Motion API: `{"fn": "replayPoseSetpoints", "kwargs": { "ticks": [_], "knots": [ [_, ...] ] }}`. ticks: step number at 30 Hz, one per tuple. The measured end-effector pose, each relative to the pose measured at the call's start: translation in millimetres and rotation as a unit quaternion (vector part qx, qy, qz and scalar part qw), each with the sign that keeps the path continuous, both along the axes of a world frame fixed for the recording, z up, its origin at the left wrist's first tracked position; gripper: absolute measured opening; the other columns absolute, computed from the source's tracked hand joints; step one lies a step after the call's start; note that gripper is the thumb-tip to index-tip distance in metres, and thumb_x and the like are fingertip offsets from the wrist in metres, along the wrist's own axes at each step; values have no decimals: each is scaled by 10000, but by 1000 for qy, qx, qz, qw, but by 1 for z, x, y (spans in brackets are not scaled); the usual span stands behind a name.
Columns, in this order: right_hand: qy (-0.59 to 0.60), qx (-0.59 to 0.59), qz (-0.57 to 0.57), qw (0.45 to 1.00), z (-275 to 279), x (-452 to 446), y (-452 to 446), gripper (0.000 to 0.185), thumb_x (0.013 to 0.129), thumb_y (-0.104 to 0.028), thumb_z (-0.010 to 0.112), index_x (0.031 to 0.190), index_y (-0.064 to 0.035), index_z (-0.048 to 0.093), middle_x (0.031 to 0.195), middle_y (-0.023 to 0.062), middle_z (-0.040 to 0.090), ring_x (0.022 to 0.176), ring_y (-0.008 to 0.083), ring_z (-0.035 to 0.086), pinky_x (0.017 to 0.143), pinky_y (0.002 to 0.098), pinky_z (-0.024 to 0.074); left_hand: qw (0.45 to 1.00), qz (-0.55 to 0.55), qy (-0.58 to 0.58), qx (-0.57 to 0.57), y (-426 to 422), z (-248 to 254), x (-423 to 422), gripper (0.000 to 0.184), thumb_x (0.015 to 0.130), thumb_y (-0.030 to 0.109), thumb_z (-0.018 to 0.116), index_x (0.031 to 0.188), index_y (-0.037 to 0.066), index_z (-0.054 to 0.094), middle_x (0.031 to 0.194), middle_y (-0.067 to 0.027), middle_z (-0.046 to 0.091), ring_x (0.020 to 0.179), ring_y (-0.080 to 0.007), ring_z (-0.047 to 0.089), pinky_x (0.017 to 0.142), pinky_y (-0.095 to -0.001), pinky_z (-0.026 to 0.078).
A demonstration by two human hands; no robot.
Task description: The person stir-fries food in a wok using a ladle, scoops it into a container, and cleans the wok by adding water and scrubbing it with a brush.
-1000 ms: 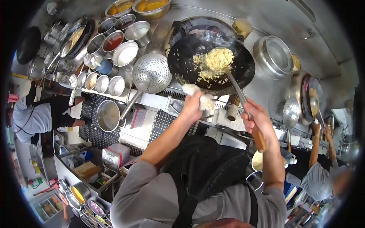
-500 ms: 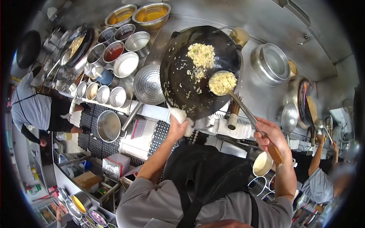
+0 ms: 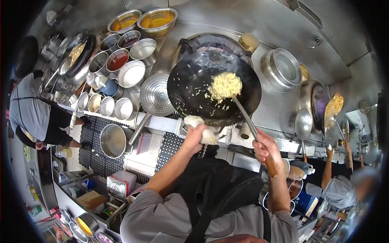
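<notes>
My left hand [image 3: 195, 137] is closed on a folded white cloth [image 3: 208, 136] at the near edge of a black wok [image 3: 243, 101]. The wok's handle or rim under the cloth is hidden. My right hand [image 3: 266, 146] grips the wooden handle of a long metal ladle [image 3: 245, 115]. Its bowl is inside the wok, covered by a heap of yellowish fried rice [image 3: 227, 86]. Loose grains and green bits are scattered over the wok's dark surface. The wok is tilted toward me, and the burner ring [image 3: 214, 39] shows behind it.
To the left are a perforated strainer [image 3: 156, 95], several metal seasoning containers [image 3: 132, 73] and two bowls of yellow liquid [image 3: 157, 19]. Stacked pots [image 3: 285, 69] stand right. A bamboo brush [image 3: 245, 131] lies near the front edge. One co-worker [image 3: 30, 109] stands left; another [image 3: 340, 190] works at a wok right.
The wok has come toward me off the back of its burner and tilted. My right hand and the ladle have moved left, and the rice is now gathered in one heap.
</notes>
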State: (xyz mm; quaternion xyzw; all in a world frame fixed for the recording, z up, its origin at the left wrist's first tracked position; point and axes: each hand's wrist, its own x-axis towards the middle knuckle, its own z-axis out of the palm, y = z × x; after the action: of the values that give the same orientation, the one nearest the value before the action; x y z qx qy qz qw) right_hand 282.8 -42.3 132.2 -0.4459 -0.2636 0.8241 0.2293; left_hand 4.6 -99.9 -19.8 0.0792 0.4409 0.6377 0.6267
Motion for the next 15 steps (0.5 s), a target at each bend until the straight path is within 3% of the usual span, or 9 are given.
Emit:
{"fn": "replayPoseSetpoints", "kwargs": {
  "ticks": [2, 4, 5, 7, 8, 10, 12, 14, 15],
  "knots": [
    [28, -5, -27, 999, -13, 2, -14, 523, 1078, -242, 563, 1567, -150, 404, 764, 0, 471, 419, 22, 380, 318, 217, 358, 995, 26, -92, -38, 25, 2, 7, 238, 929, 47, 615, 1148, -12, 541, 1044, -127, 658, 833, -265, 692, 713, -454, 616],
    [86, 51, -65, 993, -20, -5, -25, 538, 1076, -221, 563, 1578, -135, 390, 760, 17, 480, 403, 26, 371, 310, 220, 347, 998, 13, -64, -9, 56, -9, 4, 231, 944, 55, 606, 1155, 4, 528, 1023, -122, 635, 868, -275, 698, 736, -478, 637],
    [57, 92, -73, 991, -11, -8, -35, 559, 1076, -195, 555, 1594, -116, 360, 743, 29, 481, 380, 33, 361, 295, 224, 329, 995, 32, -85, -27, 47, -10, 6, 214, 950, 49, 583, 1154, -4, 542, 1035, -145, 655, 897, -314, 709, 780, -514, 637],
    [87, 138, -53, 985, -3, -6, -36, 583, 1072, -155, 543, 1609, -84, 328, 700, 18, 451, 376, 49, 363, 298, 229, 319, 996, 45, -78, 18, 27, 37, 1, 198, 963, 41, 547, 1155, -8, 557, 1075, -172, 671, 943, -357, 720, 843, -556, 634],
    [83, 147, -52, 984, -6, 1, -40, 584, 1070, -151, 547, 1607, -82, 331, 702, 17, 453, 372, 52, 365, 294, 231, 316, 996, 20, -83, -1, 31, 20, -3, 188, 981, 75, 547, 1151, -5, 559, 1087, -190, 684, 954, -363, 720, 844, -553, 630],
    [83, 129, -77, 985, 3, -10, -28, 583, 1065, -136, 552, 1605, -88, 340, 706, 22, 456, 375, 54, 371, 297, 239, 328, 989, -40, -125, -66, 55, -15, -16, 190, 1011, 137, 550, 1143, 1, 564, 1100, -217, 705, 971, -370, 719, 838, -548, 626],
    [62, 109, -94, 988, 19, -24, -32, 498, 1080, -118, 515, 1566, -108, 408, 734, 12, 466, 366, 41, 360, 293, 220, 340, 990, -19, -128, -60, 64, 9, -19, 234, 1037, 217, 540, 1134, 7, 574, 1070, -213, 714, 966, -363, 718, 824, -530, 622],
    [52, 94, -82, 991, 23, -23, -30, 483, 1082, -126, 519, 1556, -116, 426, 752, -2, 470, 379, 35, 365, 306, 207, 348, 990, -16, -136, 22, 25, 23, -13, 218, 1020, 189, 543, 1102, -8, 584, 1012, -206, 714, 947, -353, 719, 815, -502, 611],
    [64, 85, -74, 992, 23, -19, -30, 455, 1081, -132, 526, 1529, -106, 452, 761, -10, 473, 389, 26, 364, 315, 200, 350, 993, -24, -113, 19, 16, 35, -11, 188, 981, 135, 549, 1130, 20, 567, 1023, -186, 695, 931, -341, 716, 812, -533, 617]
  ]
}}
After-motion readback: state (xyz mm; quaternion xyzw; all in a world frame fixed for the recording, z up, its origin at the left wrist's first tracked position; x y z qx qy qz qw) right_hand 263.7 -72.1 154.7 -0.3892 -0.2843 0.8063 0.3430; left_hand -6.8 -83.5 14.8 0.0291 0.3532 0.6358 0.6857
